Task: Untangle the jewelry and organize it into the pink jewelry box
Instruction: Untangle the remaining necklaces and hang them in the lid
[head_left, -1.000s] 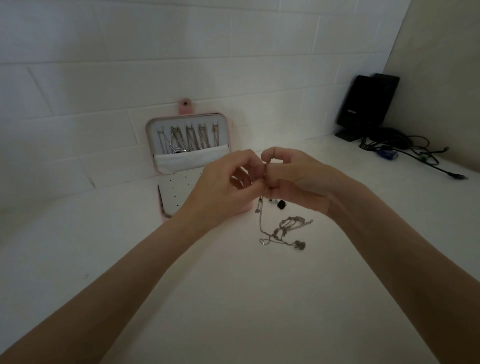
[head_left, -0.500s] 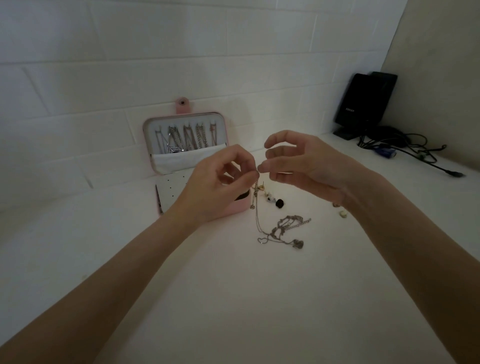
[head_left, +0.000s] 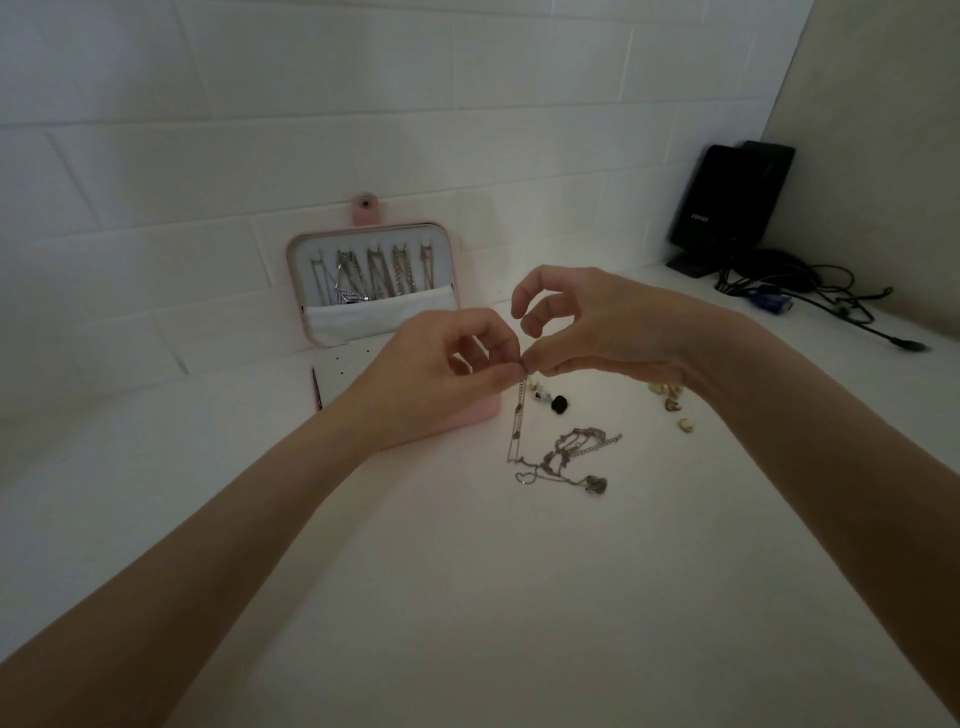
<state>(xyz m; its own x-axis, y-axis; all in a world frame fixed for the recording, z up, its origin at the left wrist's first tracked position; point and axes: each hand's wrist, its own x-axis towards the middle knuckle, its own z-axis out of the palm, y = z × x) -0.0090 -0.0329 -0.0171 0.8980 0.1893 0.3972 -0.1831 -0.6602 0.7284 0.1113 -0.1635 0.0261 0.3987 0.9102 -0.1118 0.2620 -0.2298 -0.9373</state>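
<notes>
The pink jewelry box (head_left: 451, 270) stands open against the white wall, with several chains hanging in its lid above a white pocket. My left hand (head_left: 441, 374) and my right hand (head_left: 597, 327) meet in front of the box and both pinch the top end of a thin silver chain (head_left: 519, 410). The chain hangs down to a tangled heap of necklaces (head_left: 566, 460) on the white table, with a heart pendant at its edge. My right index and middle fingers are curled above the pinch.
Small earrings and a black bead (head_left: 559, 404) lie right of the box. Several gold-coloured pieces (head_left: 672, 402) sit under my right wrist. A black speaker (head_left: 727, 202) and a bundle of cables (head_left: 810, 296) occupy the far right corner.
My hands parted half a second ago, then my right hand came back down to the chain end that my left hand holds. The chain stayed hanging from the pinch.
</notes>
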